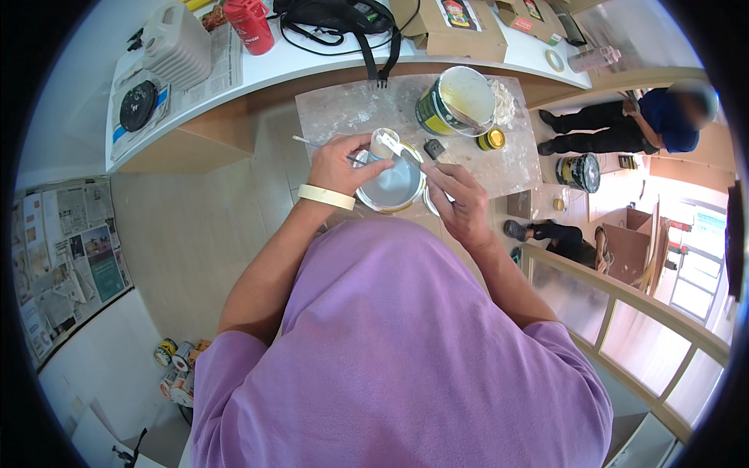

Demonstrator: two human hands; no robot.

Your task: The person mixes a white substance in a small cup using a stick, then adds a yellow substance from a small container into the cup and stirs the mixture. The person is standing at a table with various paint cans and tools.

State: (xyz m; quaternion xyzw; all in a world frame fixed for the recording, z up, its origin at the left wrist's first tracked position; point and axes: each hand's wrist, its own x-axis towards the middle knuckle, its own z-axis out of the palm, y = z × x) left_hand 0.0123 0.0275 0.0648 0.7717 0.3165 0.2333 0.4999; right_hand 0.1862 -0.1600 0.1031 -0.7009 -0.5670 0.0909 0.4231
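Note:
My left hand [341,167] is closed around a small white cup [382,142]. A thin stick or brush handle [306,141] also passes through its fingers. A roll of pale masking tape [326,196] circles my left wrist. In my right hand [462,204] is a putty knife [409,157], its blade tip at the cup's mouth with white material on it. Both hands are over an open tub [390,201] of light grey-blue paint or filler. What lies inside the cup is hard to make out.
Ahead on the stained sheet are a large open bucket [427,111], a small yellow can [491,139] and a dark block [434,148]. A white counter [312,64] bears a jerrycan [178,48] and a black bag [331,19]. Another person [663,121] stands at right.

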